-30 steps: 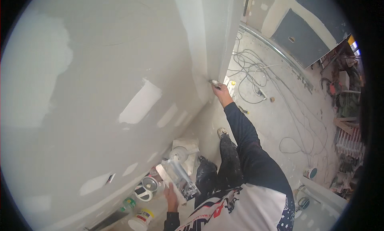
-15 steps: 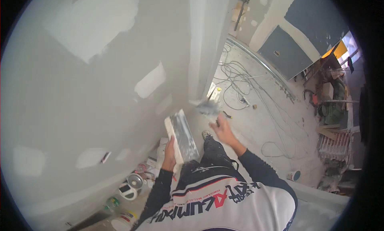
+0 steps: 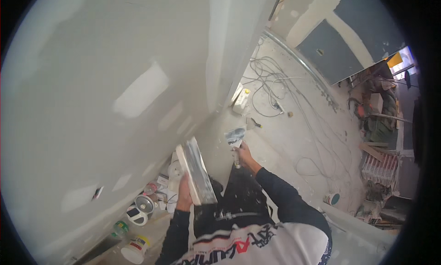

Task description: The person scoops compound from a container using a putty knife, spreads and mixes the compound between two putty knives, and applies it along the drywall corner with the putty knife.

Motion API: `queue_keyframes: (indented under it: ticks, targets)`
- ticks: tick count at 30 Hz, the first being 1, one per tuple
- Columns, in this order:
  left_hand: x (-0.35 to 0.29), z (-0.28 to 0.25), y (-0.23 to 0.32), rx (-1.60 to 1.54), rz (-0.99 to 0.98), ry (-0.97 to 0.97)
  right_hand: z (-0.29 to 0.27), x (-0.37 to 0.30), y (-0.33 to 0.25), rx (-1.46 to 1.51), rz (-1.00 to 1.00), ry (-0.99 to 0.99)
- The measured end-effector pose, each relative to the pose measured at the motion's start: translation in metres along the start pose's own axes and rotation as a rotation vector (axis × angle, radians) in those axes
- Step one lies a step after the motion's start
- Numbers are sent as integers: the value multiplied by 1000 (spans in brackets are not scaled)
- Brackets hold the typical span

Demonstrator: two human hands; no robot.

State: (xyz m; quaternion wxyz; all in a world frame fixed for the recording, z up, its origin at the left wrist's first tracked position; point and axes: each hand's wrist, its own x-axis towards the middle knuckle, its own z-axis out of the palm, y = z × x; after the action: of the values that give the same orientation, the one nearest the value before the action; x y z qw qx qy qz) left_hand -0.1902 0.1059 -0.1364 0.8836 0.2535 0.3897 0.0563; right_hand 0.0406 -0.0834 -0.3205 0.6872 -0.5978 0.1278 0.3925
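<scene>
My left hand [image 3: 184, 194] is closed on the thick pale back edge of a wide filling knife [image 3: 202, 173], whose long rectangular metal blade is streaked with white. My right hand [image 3: 245, 153] grips a putty knife [image 3: 235, 135], fingers closed around its handle. The putty knife's broad blade points away from me and carries pale and dark smears. It is held to the right of the wide filling knife, apart from it, above the floor. At my left stands a grey plasterboard wall [image 3: 115, 49] with white filler patches [image 3: 141, 91].
A white bottle with a yellow cap [image 3: 241, 102] stands by the wall's end. Looped cables [image 3: 271, 77] and another putty knife [image 3: 254, 123] lie on the floor. A white bucket [image 3: 133, 250] and a green bottle [image 3: 121, 228] are lower left; a small tub [image 3: 331, 199] is at right.
My right hand has moved left and closer to me with the putty knife, which was blurred before. The wide filling knife sits slightly farther left and lower, and the whole view has shifted.
</scene>
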Motion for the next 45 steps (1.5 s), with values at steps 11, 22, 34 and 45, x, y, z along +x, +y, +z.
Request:
queue_keyframes:
  ticks: [11,22,34,45]
  targets:
    - [70,-155,-218,-270,-300,478,30,300,166,-740,-401,-86]
    - [103,-148,-250,-212,-399,534,7,512,195,970,244,78]
    - [92,-139,-250,-280,-442,464,28,501,159,769,154,20]
    - [51,-84,-182,-242,-362,365,21,383,38,-417,-395,-4]
